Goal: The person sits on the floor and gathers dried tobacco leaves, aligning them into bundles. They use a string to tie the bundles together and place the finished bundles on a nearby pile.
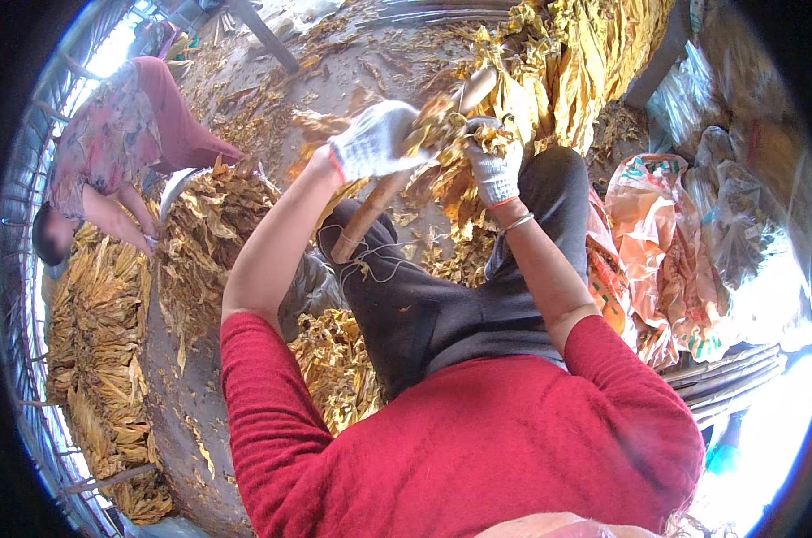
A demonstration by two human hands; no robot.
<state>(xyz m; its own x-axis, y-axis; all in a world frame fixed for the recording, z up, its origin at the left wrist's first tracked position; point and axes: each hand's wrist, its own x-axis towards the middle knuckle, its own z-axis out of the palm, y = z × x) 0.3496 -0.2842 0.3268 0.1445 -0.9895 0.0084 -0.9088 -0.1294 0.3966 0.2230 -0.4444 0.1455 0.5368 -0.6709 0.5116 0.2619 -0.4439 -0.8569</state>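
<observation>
Knitted white gloves cover both my hands. My right hand is closed around the stem ends of a bunch of dried yellow-brown leaves, beside a wooden stick. My left hand is at the bunch's left side, above the stick; motion smears its fingers, so their grip is unclear. The stick slants from my left knee up between my hands, with thin pale string looped near its lower end. Long yellow leaves hang in a thick row beyond my right hand.
Leaf piles lie left of my legs and along the far left. Another person bends over leaves there. Crumpled orange-white sacks and clear plastic lie at right, near bundled sticks. A post stands ahead.
</observation>
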